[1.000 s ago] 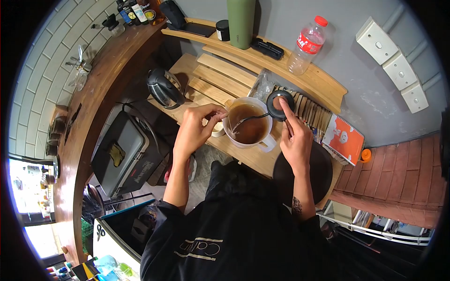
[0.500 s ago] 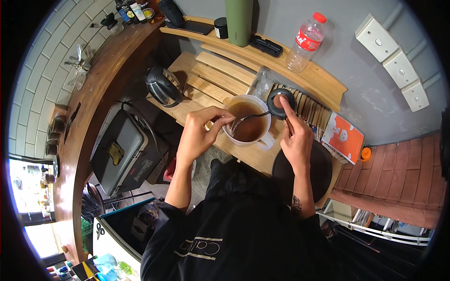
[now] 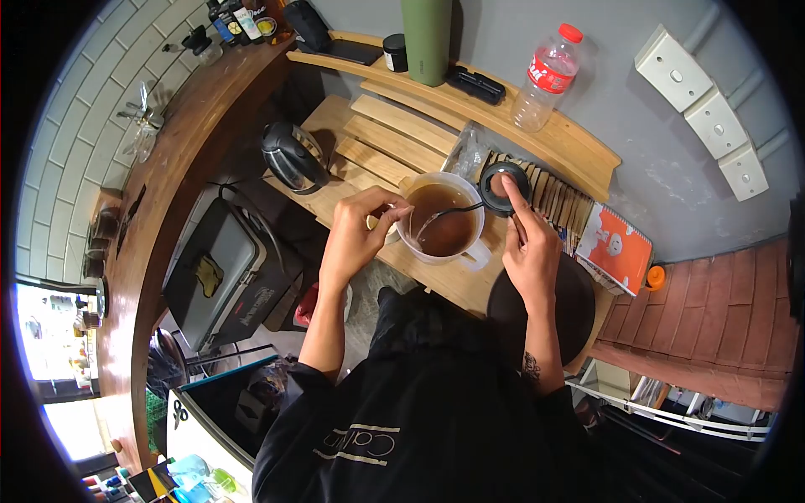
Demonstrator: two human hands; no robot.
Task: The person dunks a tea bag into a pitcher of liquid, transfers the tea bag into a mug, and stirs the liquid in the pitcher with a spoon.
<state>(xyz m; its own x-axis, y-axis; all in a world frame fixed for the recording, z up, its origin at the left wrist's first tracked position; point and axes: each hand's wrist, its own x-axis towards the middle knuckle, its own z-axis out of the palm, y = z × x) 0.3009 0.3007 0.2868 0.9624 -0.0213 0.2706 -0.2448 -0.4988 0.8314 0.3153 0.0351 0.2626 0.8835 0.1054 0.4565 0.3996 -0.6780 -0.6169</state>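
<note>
A translucent plastic jug [image 3: 475, 254] with brown liquid [image 3: 444, 230] stands on the slatted wooden table. In my right hand [image 3: 532, 243] is a small black gooseneck kettle [image 3: 518, 176]. My index finger presses on its round lid, and the handle is hidden under the hand. Its thin spout [image 3: 457, 207] reaches over the jug, and a clear stream seems to run from the tip into the liquid. My left hand [image 3: 360, 226] is closed in a pinch at the jug's left rim. What lies between the fingertips is too small to make out.
A black electric kettle [image 3: 293, 157] stands at the back left. Behind the jug, a shelf holds a green bottle [image 3: 428, 42] and a plastic bottle [image 3: 549, 80]. Right of the jug are a row of brown packets [image 3: 558, 193], an orange notebook [image 3: 616, 247] and a dark round tray [image 3: 562, 306].
The spout tip has shifted slightly right over the jug. My left fingers have drawn back slightly to the left. The jug has stayed in place.
</note>
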